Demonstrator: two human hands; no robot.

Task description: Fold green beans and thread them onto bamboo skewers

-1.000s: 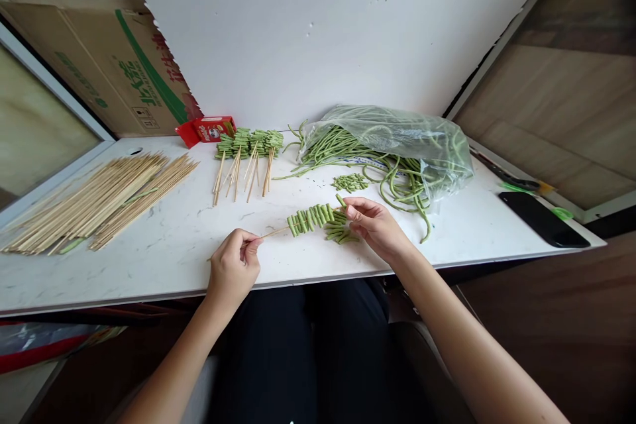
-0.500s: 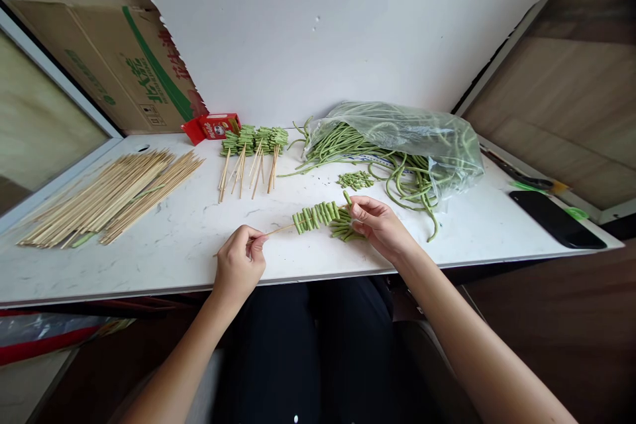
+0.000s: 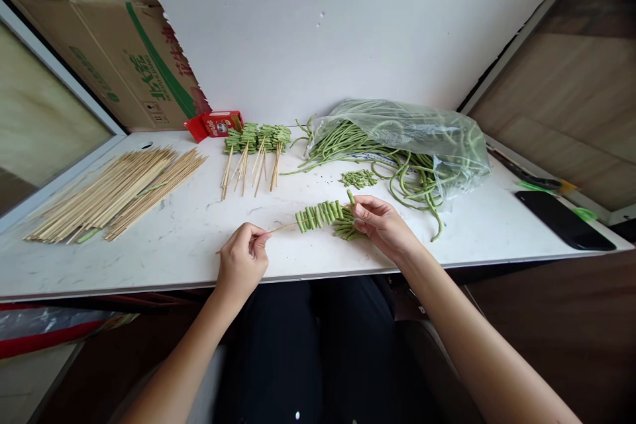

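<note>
My left hand (image 3: 244,253) pinches a thin wooden skewer (image 3: 284,228) near its lower end. Several short pieces of green bean (image 3: 319,215) are threaded side by side along the skewer's right part. My right hand (image 3: 378,222) is closed on one more bean piece (image 3: 350,197) at the skewer's right end; the fingers hide whether the tip is through it. Under and beside the right fingers lies a pile of cut bean pieces (image 3: 345,228) on the white table (image 3: 183,245).
Loose skewers (image 3: 119,189) lie at the left. Finished bean skewers (image 3: 256,139) sit at the back by a red box (image 3: 218,124). A plastic bag of long beans (image 3: 397,136) is back right, bean tips (image 3: 358,178) before it. A black phone (image 3: 564,218) lies far right.
The whole view has shifted slightly. Both hands, the skewer and its bean pieces keep nearly the same arrangement.
</note>
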